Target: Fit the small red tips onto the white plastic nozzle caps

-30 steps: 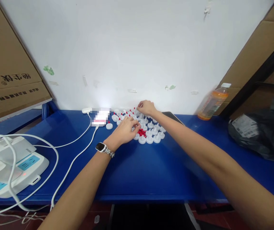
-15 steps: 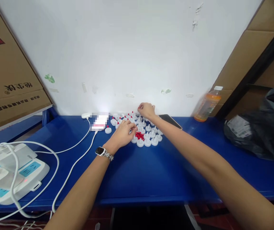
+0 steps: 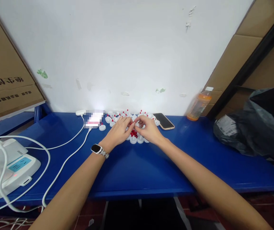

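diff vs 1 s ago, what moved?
The right hand pulled back from the far edge of the white caps to meet the left hand over the red pieces; their fingertips now nearly touch. Whether either holds a piece is unclear. The left hand barely shifted. Phone, bottle and cables lie as before.

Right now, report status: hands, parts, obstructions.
Left hand and right hand fingertip to fingertip over red pieces. White caps clustered around. Phone just right, apart. Grip unclear.

Right hand back (from far caps) beside left hand
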`<move>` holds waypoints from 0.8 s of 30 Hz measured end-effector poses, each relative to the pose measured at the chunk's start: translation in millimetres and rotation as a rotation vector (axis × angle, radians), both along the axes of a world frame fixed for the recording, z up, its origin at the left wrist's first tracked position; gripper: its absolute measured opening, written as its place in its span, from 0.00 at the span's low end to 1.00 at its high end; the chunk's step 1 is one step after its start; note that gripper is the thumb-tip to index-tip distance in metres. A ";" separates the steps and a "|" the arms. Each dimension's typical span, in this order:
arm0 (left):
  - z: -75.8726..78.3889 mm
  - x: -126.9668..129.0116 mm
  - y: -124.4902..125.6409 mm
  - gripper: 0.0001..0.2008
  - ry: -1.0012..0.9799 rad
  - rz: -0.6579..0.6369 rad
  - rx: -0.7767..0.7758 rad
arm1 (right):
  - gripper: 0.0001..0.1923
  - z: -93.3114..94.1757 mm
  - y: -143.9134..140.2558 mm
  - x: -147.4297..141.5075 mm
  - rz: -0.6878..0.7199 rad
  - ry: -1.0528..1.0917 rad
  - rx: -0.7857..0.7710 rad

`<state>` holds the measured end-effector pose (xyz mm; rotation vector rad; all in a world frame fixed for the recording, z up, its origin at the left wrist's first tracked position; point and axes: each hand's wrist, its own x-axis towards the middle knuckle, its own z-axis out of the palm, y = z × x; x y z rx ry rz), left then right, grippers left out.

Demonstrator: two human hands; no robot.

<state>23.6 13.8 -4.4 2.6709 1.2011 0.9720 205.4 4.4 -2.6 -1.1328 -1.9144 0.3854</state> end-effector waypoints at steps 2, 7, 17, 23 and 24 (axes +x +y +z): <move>-0.2 2.2 -0.6 0.15 0.050 -0.014 0.038 | 0.07 0.9 -1.3 -0.6 0.018 0.020 0.000; -4.5 18.2 0.3 0.17 -0.051 -0.028 0.025 | 0.08 12.0 -11.5 0.6 -0.001 -0.033 0.097; 3.5 -1.2 6.5 0.22 -0.113 0.057 -0.061 | 0.10 -0.4 21.1 51.7 -0.283 -0.055 0.114; -8.0 0.9 9.3 0.18 0.088 -0.052 -0.061 | 0.10 -1.3 45.4 51.4 -0.387 -0.173 0.096; -8.1 1.4 9.0 0.18 0.083 -0.047 -0.061 | 0.10 1.1 50.8 49.3 -0.376 -0.200 0.075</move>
